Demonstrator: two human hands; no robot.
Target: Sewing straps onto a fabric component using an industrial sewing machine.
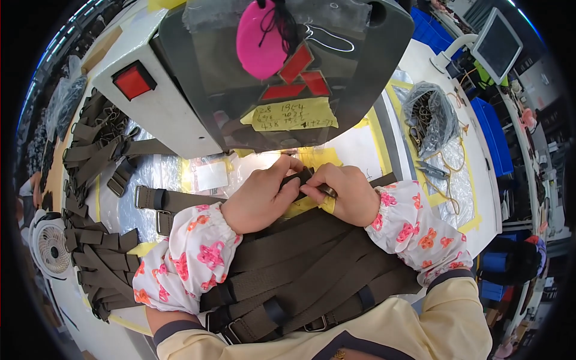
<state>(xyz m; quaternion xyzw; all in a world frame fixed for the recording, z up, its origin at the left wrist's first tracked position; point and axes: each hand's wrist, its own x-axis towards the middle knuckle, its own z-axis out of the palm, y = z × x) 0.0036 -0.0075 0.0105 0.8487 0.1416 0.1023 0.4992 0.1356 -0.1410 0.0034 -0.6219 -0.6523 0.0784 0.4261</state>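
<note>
2 hands (257, 195) on dark strap (305, 176)

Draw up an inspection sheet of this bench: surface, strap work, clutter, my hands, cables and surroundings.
Surface: white table, partly covered by transparent film.
Strap work: a dark strap at centre; a pile of straps before the body; buckled strap ends at left.
Clutter: strap heap at far left; bag of metal pieces at right.
Hands: left hand and right hand both pinch the dark strap.
Cables: black cord bunched on the machine; no power cable made out.
Surroundings: fan at far left; monitor and blue bin at right.
</note>
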